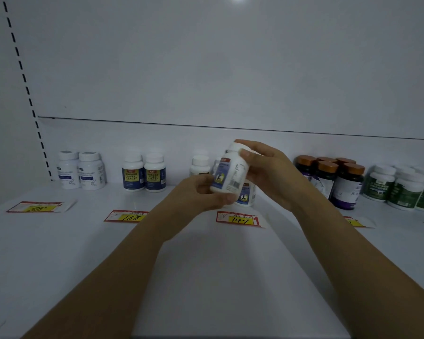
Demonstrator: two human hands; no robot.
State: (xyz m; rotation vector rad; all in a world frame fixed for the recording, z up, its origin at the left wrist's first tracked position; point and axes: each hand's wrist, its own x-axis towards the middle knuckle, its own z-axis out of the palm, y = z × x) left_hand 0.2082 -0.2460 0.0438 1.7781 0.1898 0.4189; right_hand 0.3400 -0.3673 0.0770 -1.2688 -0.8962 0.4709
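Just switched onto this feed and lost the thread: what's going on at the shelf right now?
A person holds a white bottle tilted above the white shelf with both hands: the left hand grips its base, the right hand wraps its capped top. A matching bottle stands on the shelf just behind it, by the price tag marked 147. Other groups line the shelf's back, including dark bottles with copper caps on the right.

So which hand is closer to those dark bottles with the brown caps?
Right. The right hand grips the top of the white bottle, just left of the dark bottles; the left hand holds that bottle's base, farther left.
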